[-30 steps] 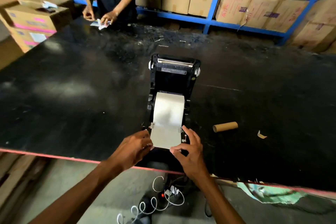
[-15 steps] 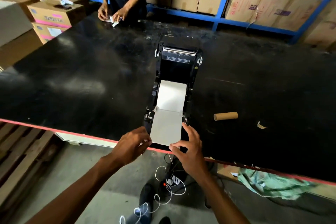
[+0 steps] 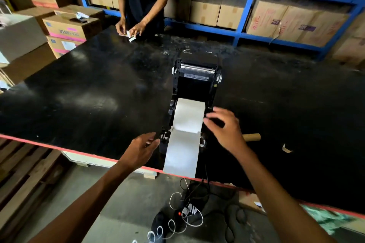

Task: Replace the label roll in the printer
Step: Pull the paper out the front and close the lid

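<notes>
White label paper [image 3: 183,144] now trails out of the open printer [image 3: 194,104] and hangs over the red table edge [image 3: 79,153]; half a second ago I had its front end pinched between both hands, and now I've let go of it. My left hand [image 3: 141,151] sits just beside the printer's left front corner, fingers loosely curled, holding nothing. My right hand [image 3: 224,126] has lifted up along the right side of the body, fingers spread and half open, also empty; whether the fingertips touch the casing I cannot tell. To me that reads as the feeding done and the lid [image 3: 197,77] next, since it stands tipped back at the far end.

The new roll [image 3: 189,114] lies in the bay between the side guides, its axis running across the printer from left to right, while the strip runs lengthwise from the roll toward me. The printer's long axis points the same way, front toward my body. The old cardboard core [image 3: 251,137] lies on the table [image 3: 88,94], near my right wrist
</notes>
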Demonstrator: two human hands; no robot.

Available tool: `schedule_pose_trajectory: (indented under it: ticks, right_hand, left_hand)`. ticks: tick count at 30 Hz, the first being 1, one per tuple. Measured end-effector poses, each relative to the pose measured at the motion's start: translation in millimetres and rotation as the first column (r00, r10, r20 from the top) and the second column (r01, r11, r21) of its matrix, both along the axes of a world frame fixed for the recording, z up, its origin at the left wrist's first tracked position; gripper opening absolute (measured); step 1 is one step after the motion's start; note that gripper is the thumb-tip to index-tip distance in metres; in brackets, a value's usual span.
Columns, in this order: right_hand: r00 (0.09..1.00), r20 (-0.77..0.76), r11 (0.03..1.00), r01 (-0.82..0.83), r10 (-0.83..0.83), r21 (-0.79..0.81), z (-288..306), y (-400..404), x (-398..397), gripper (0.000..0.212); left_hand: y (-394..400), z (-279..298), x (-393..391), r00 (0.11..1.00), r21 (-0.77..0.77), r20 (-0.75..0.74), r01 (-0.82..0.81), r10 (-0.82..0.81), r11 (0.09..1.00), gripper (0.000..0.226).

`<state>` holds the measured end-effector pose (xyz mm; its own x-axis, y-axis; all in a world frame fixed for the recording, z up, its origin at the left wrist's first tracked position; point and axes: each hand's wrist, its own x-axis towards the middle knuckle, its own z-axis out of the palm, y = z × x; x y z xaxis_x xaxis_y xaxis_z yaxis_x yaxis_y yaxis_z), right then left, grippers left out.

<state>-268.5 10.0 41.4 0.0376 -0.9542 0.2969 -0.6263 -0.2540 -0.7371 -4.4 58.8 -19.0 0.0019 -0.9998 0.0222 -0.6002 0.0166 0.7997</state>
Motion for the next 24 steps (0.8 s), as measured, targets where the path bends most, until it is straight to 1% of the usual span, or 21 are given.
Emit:
schedule_pose_trajectory:
  ticks: [3,6,8,9,11,12,13,15,18,21,22,24]
  right_hand:
    - [0.993,-0.114,0.998,-0.008,0.002,-0.057,38,-54,6,0.04]
    - [0.964,-0.262,0.996,0.009,-0.031,-0.087,64,-102,14,0.055]
    - [0.922,-0.388,0.999,0.001,-0.013,-0.032,71,-126,20,0.062]
    - [0.896,-0.445,1.0,-0.001,0.0,-0.002,71,-134,23,0.064]
    - [0.849,-0.528,1.0,0.015,-0.012,0.003,66,-139,27,0.066]
    - [0.834,-0.551,0.999,0.027,-0.042,-0.036,61,-138,29,0.065]
    - [0.828,-0.554,0.995,0.037,-0.085,-0.096,56,-135,30,0.063]
    - [0.842,-0.51,0.969,0.057,-0.176,-0.24,48,-122,31,0.054]
    - [0.87,-0.427,0.887,0.022,-0.244,-0.462,39,-97,25,0.033]
    - [0.916,-0.354,0.8,-0.065,-0.19,-0.596,31,-74,13,0.009]
    - [0.925,-0.349,0.784,-0.104,-0.149,-0.612,28,-67,10,0.004]
    - [0.927,-0.365,0.785,-0.159,-0.091,-0.599,18,-54,6,0.004]
  left_hand:
    - [-18,-1,-3,0.996,0.217,-0.086,0.012,0.007,0.976,0.035]
    - [-25,-2,-4,0.969,0.368,-0.238,0.028,0.065,0.929,0.046]
    - [-29,-4,-3,0.961,0.412,-0.264,0.04,0.078,0.91,0.057]
    - [-30,-5,-2,0.962,0.418,-0.262,0.035,0.084,0.908,0.058]
    - [-31,-5,-1,0.958,0.42,-0.267,0.017,0.105,0.907,0.05]
    - [-32,-5,0,0.951,0.423,-0.284,0.012,0.12,0.906,0.047]
    - [-32,-5,1,0.943,0.43,-0.304,0.008,0.136,0.903,0.047]
    - [-32,-6,1,0.932,0.44,-0.323,-0.006,0.164,0.898,0.048]
    - [-32,-8,-1,0.927,0.421,-0.33,-0.024,0.178,0.907,0.048]
    - [-32,-8,-6,0.88,0.429,-0.398,-0.071,0.259,0.901,0.042]
    - [-33,-8,-7,0.855,0.439,-0.421,-0.1,0.302,0.893,0.041]
    - [-35,-8,-11,0.815,0.47,-0.436,-0.157,0.383,0.869,0.043]
